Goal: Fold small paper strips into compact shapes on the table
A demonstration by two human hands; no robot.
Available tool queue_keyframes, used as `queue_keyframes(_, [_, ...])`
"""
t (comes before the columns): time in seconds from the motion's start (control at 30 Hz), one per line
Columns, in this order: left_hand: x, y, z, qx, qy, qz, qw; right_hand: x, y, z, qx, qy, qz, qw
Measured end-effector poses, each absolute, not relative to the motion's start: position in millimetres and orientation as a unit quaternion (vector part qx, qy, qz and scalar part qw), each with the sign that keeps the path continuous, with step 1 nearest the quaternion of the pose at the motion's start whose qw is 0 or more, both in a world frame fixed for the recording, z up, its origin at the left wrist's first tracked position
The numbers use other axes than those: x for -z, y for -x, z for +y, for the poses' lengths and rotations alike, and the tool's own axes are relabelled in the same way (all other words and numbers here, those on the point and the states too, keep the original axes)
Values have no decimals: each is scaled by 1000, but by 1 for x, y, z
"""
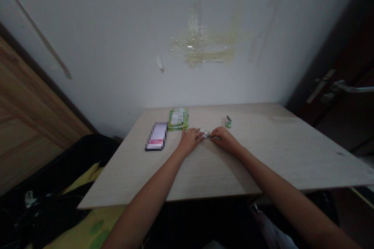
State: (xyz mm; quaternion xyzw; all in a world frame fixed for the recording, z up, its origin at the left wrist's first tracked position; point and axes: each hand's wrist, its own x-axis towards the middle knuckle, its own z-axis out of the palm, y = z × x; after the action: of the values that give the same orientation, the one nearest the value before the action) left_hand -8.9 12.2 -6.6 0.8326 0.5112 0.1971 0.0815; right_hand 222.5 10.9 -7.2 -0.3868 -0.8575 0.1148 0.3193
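Between my hands, low on the tabletop, is a small green-and-white plastic wrapper, folded or crumpled. My left hand has its fingers closed on the wrapper's left side. At the right end, the fingertips of my right hand pinch the same wrapper; they partly cover it. Behind my right hand lies a smaller folded wrapper in similar colours. A stack of flat green-and-white packets sits just beyond my left hand, near the wall.
A phone with a blurred screen lies left of the packets. The pale wooden table stands against a white wall bearing old tape. A dark door with a metal handle is at the right; dark bags sit at the left.
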Motion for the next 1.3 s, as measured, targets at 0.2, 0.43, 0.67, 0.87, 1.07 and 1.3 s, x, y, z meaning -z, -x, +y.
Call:
queue_keyframes(0.2, [8,11,15,-180,-831,517,94,4,-222,11,-93,375,-868,311])
queue_keyframes(0.43, [9,9,18,-188,-829,519,89,7,-223,12,-64,372,-870,317])
queue_keyframes(0.67, [12,9,21,-198,-825,523,86,5,-222,14,-34,363,-885,289])
queue_keyframes(0.87, [7,6,15,-184,-823,532,78,1,-219,13,4,356,-896,266])
queue_keyframes(1.07, [-2,-1,4,-190,-808,556,46,8,-217,13,38,371,-889,264])
queue_keyframes(1.3, [-7,-12,1,-211,-791,573,19,8,-215,11,36,400,-879,259])
